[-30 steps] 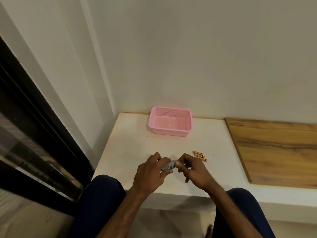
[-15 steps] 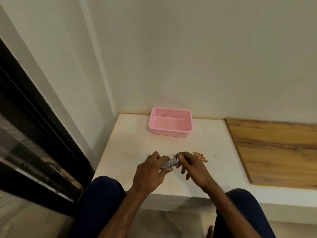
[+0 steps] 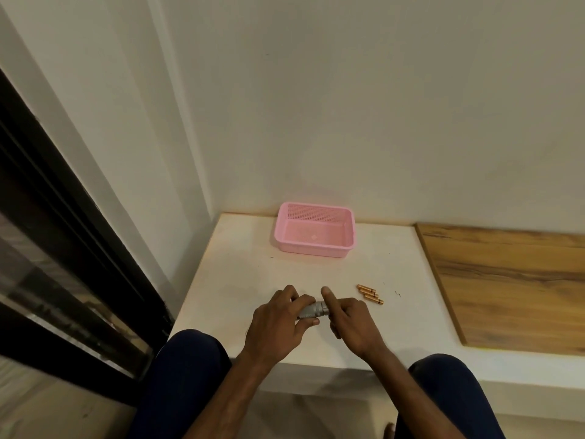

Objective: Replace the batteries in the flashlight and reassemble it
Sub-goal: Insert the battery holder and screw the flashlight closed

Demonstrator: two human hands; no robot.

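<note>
A small silver flashlight (image 3: 312,310) lies sideways between my hands, just above the white table (image 3: 240,280). My left hand (image 3: 278,324) grips its left part, with fingers and thumb curled round the ribbed body. My right hand (image 3: 348,318) meets the flashlight's right end, its forefinger raised and pointing away from me; the contact itself is hidden behind the fingers. Three copper-coloured batteries (image 3: 369,293) lie loose on the table, to the right of and beyond my right hand.
A pink plastic basket (image 3: 316,248) stands at the back of the table near the wall. A wooden board (image 3: 506,286) adjoins the table on the right. My knees sit under the near edge. A dark window frame runs along the left.
My right forefinger has lifted off the flashlight's end and now points up and away. The flashlight has stayed in my left hand, tilted slightly.
</note>
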